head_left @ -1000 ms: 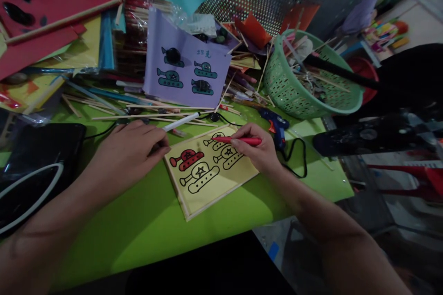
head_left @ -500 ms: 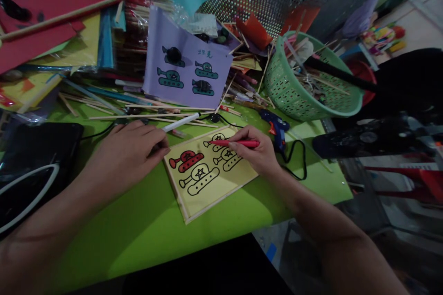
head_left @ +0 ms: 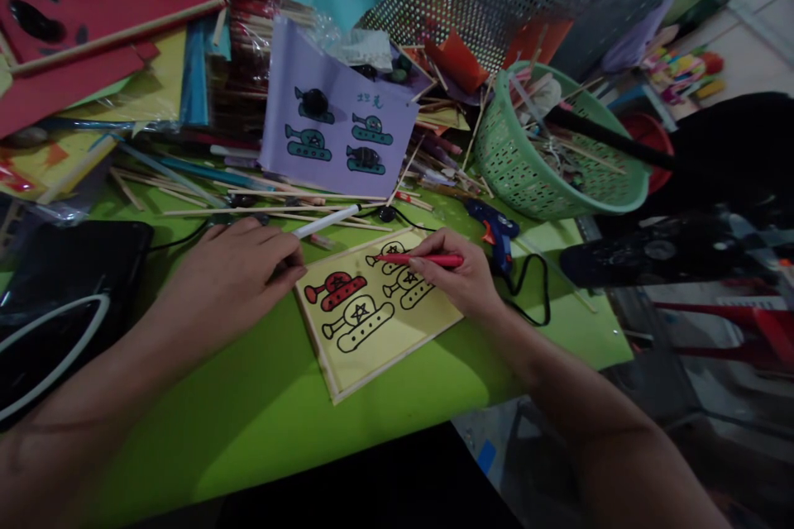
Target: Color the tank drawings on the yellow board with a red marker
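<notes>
Near the centre of the frame the right hand [head_left: 462, 281] is closed around a red pen [head_left: 422, 259], pinched between thumb and fingers, its tip on the upper tank outline of a yellow board [head_left: 372, 347]. The board lies flat on the green table [head_left: 260, 421], centre frame, showing four tanks, the one at left filled red. The left hand [head_left: 229, 277] rests palm down just left of the board, its curled fingertips touching the board's left corner; whether it grips anything cannot be told. A white pen [head_left: 326, 220] lies just above those fingers among thin sticks [head_left: 248, 211]. Right of the right hand lies a blue glue gun [head_left: 493, 225] with a black cord. A green basket [head_left: 558, 194] sits at upper right, a purple sheet [head_left: 338, 173] with tank drawings stands at upper centre, and a black device [head_left: 68, 264] lies at left.
</notes>
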The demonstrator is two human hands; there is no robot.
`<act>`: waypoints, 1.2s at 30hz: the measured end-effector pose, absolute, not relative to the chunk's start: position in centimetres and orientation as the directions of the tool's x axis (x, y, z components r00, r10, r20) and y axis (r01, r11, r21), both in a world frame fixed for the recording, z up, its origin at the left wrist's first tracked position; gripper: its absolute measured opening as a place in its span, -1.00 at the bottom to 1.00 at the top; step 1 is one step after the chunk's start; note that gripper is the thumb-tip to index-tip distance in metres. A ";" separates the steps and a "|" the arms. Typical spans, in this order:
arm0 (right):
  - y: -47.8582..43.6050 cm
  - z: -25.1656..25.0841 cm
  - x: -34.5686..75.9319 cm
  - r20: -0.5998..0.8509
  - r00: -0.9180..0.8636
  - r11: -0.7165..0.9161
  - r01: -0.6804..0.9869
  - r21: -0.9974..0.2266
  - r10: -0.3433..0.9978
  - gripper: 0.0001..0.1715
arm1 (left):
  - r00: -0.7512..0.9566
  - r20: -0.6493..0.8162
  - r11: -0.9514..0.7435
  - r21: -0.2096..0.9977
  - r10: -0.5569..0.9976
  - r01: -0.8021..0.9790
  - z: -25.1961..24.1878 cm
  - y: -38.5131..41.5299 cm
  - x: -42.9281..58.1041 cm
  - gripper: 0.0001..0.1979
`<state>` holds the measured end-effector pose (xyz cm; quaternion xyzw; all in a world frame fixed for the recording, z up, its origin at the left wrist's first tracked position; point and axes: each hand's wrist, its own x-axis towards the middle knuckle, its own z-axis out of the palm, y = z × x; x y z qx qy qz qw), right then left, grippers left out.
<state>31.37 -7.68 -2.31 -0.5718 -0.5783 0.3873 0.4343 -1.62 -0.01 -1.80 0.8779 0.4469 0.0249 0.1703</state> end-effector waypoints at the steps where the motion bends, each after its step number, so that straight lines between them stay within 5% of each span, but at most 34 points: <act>1: -7.7 -2.3 31.4 0.057 0.031 0.044 0.326 -0.944 0.998 -0.75 | 0.602 -0.102 -0.546 0.324 0.792 0.773 -2.0 0.0 -1.7 -0.78; 36: -7.7 -2.2 31.5 0.021 0.092 -0.012 0.345 -0.939 0.996 -0.68 | 0.605 -0.053 -0.551 0.356 0.795 0.755 -2.8 0.4 -2.1 -0.79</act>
